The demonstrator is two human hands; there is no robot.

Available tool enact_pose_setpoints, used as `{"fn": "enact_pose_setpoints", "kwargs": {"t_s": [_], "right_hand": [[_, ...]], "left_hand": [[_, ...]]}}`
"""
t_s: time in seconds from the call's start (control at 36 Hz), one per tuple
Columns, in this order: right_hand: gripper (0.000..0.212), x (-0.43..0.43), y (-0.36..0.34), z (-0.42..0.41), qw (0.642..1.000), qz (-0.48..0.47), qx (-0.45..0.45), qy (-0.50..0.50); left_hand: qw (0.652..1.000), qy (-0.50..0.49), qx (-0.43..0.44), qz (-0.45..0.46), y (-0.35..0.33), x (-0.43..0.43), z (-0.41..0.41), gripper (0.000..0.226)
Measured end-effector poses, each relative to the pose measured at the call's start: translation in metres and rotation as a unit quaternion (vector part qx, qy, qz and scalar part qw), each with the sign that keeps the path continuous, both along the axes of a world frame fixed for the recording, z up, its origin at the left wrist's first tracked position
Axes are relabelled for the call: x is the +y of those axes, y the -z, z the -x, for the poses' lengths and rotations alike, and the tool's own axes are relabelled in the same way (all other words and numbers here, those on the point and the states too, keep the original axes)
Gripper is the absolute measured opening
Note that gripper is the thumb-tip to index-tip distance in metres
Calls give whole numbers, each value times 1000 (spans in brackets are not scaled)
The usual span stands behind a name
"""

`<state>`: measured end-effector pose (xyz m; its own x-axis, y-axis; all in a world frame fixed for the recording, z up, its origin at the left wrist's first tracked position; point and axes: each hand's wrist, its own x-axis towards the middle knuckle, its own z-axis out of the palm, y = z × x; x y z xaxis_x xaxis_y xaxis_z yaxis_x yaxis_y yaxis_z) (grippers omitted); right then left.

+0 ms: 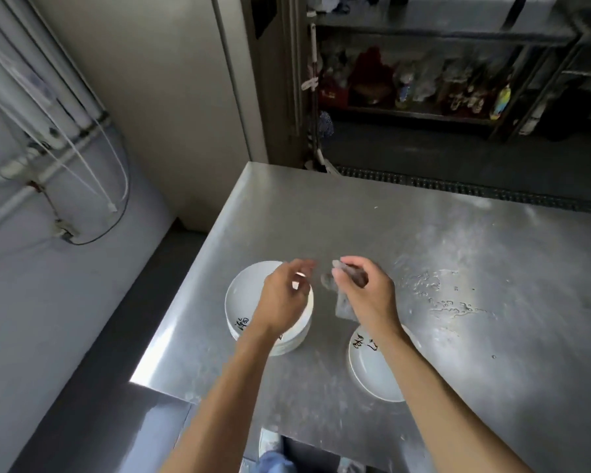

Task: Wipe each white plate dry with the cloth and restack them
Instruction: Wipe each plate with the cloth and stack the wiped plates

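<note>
A stack of white plates (249, 302) with black brush lettering stands near the left edge of the steel table (355, 220). My left hand (284, 298) hovers above that stack, fingers curled and apart, holding nothing. A single white plate (372, 367) with black lettering lies to the right, partly hidden under my right forearm. My right hand (365, 291) is closed on a grey cloth (342, 303), which hangs down between the two hands above the table.
Water drops (447, 302) lie on the table right of my hands. White pipes and cables (58, 148) run along the left wall. Behind the table, dark shelves (423, 83) hold bottles and packets. A floor drain grate (475, 189) runs past the far edge.
</note>
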<state>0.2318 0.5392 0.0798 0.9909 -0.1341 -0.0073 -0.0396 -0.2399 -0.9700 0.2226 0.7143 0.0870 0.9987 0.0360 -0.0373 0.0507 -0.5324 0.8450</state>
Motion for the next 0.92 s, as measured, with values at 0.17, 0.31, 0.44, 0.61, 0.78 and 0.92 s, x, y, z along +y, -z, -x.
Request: {"fn": "enact_pose_setpoints", "kwargs": {"t_s": [0.17, 0.31, 0.44, 0.61, 0.78, 0.92], "right_hand": [[32, 48, 7, 0, 982, 147, -23, -113], [49, 67, 30, 13, 968, 188, 8, -166], [68, 75, 44, 19, 930, 270, 28, -249], [63, 81, 44, 17, 921, 339, 51, -185], [62, 87, 45, 17, 933, 303, 68, -181], [61, 90, 42, 17, 941, 287, 76, -165]], "left_hand": [[991, -104, 38, -77, 21, 77, 13, 46], [982, -122, 101, -100, 41, 108, 26, 57], [985, -111, 109, -76, 48, 117, 34, 60], [985, -122, 117, -47, 46, 122, 31, 62], [985, -132, 109, -25, 43, 126, 31, 55], [978, -151, 124, 66, 37, 127, 35, 54]]}}
